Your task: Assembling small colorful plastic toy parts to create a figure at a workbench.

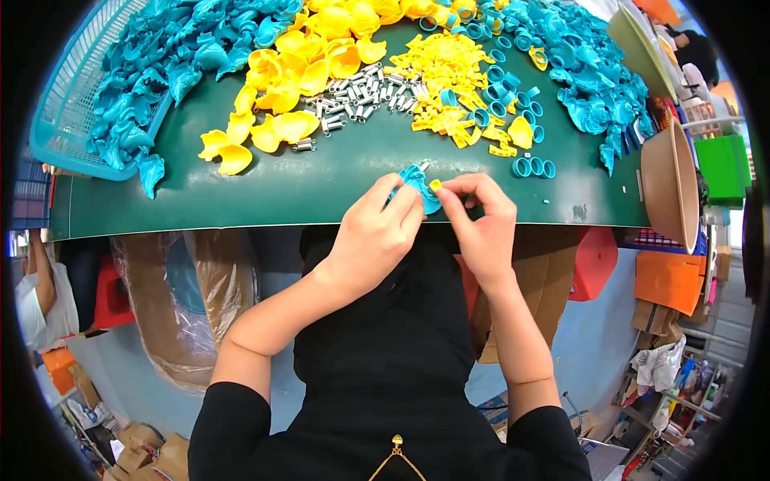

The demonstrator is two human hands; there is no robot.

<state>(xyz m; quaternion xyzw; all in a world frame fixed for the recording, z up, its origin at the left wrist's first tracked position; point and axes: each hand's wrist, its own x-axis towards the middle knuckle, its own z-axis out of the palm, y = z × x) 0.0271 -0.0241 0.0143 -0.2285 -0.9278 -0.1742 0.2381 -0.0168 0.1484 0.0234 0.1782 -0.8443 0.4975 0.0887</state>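
Note:
Close to the front edge of the green table, my left hand is closed on a blue plastic part, partly hidden by the fingers. A small metal piece shows at the part's far end. My right hand pinches a small yellow plastic piece between thumb and forefinger, right beside the blue part. Farther off lie a pile of silver metal springs, a heap of small yellow pieces and scattered blue rings.
Yellow curved shells spread across the table's middle. Blue shell parts pile up far left, partly in a light-blue basket, and far right. A tan basin stands at the right edge. Below are a cardboard box and red stool.

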